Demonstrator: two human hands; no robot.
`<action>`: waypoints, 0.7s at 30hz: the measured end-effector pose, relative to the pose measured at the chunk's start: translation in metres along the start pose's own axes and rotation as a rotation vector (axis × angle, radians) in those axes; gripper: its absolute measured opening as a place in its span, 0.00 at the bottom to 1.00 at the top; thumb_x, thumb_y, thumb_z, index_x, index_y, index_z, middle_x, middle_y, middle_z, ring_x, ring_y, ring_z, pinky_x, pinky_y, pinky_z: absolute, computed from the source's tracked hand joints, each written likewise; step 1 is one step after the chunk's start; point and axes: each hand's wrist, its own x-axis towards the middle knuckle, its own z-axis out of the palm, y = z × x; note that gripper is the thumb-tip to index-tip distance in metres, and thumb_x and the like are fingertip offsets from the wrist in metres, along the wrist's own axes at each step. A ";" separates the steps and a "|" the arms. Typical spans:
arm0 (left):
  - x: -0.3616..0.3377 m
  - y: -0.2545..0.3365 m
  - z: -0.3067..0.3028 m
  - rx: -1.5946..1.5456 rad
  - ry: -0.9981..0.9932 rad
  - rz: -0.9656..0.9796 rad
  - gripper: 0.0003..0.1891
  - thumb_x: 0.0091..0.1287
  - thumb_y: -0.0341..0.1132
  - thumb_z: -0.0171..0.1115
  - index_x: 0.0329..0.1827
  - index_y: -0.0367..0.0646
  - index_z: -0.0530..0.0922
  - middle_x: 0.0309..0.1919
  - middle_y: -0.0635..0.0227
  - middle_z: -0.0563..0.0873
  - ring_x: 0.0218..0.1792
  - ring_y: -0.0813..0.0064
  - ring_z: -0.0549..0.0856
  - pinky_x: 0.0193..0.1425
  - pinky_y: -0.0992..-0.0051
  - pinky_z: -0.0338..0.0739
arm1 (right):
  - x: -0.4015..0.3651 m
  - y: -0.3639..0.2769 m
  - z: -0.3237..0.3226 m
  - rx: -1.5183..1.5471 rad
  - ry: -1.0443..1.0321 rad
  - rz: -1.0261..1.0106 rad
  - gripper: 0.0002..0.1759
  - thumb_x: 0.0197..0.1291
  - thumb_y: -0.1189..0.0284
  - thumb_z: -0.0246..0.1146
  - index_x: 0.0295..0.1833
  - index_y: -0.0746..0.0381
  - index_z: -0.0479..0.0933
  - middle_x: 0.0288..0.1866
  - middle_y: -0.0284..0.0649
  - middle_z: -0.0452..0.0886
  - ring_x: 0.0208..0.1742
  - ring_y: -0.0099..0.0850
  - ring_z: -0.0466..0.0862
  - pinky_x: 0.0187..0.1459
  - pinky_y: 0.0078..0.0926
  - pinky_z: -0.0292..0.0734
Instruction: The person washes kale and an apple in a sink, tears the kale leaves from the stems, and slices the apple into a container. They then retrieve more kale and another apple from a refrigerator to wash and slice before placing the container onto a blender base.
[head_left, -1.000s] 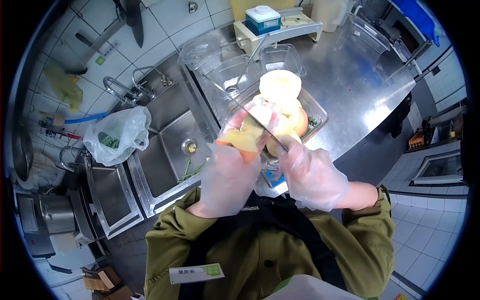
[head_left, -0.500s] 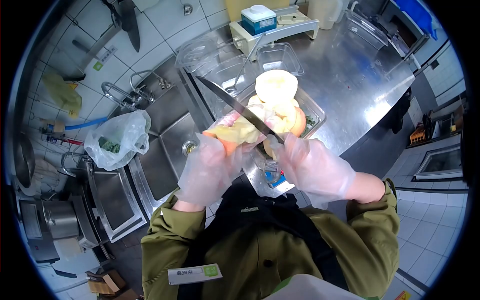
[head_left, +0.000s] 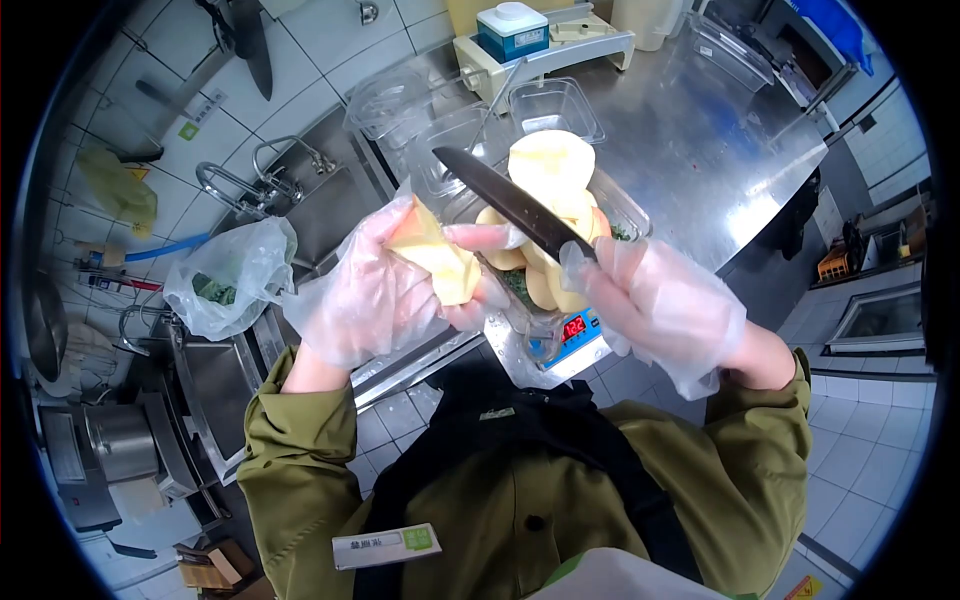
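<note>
My left hand (head_left: pixel 385 275), in a clear plastic glove, holds a pale yellow cut piece (head_left: pixel 440 262) of produce, its kind uncertain, with flat faces. In my gloved right hand (head_left: pixel 655 305) is a large dark-bladed knife (head_left: pixel 505 200), its blade pointing up and left across the counter side. Beneath the blade, a clear container (head_left: pixel 628 205) holds several pale yellow pieces (head_left: pixel 552 165), some with reddish-orange skin, over green leafy bits. The container rests by a blue digital scale (head_left: pixel 575 335) with a lit red display; whether it stands fully on the scale is partly hidden.
Left of the steel counter (head_left: pixel 700 180) are sinks with faucets (head_left: pixel 235 185) and a plastic bag of greens (head_left: pixel 235 280). Clear containers (head_left: pixel 555 108) and a white slicer-like device (head_left: pixel 545 55) stand at the back. Knives (head_left: pixel 250 45) hang on the tiled wall.
My left hand has moved left, away from the container, and turned, with the cut piece in it. The knife has shifted slightly right with my right hand, uncovering the scale display.
</note>
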 end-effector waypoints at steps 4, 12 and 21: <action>0.006 -0.019 0.005 -0.150 0.093 0.238 0.33 0.65 0.55 0.44 0.51 0.26 0.70 0.42 0.47 0.73 0.40 0.63 0.73 0.42 0.76 0.68 | 0.006 -0.017 -0.011 0.506 -0.051 0.400 0.17 0.67 0.65 0.47 0.32 0.66 0.72 0.17 0.39 0.72 0.19 0.29 0.76 0.22 0.28 0.69; 0.008 -0.042 0.020 0.146 0.223 0.592 0.26 0.72 0.54 0.39 0.49 0.36 0.69 0.42 0.54 0.75 0.38 0.69 0.73 0.45 0.76 0.69 | -0.008 -0.019 0.023 -0.131 0.227 -0.011 0.10 0.62 0.71 0.53 0.40 0.68 0.73 0.22 0.47 0.74 0.21 0.40 0.78 0.22 0.33 0.72; 0.013 -0.066 0.016 0.649 0.435 0.771 0.23 0.74 0.44 0.42 0.62 0.34 0.63 0.50 0.61 0.76 0.54 0.72 0.74 0.59 0.72 0.68 | -0.014 -0.024 0.055 -0.423 0.321 -0.280 0.13 0.49 0.78 0.57 0.41 0.73 0.70 0.21 0.40 0.69 0.15 0.31 0.74 0.15 0.27 0.69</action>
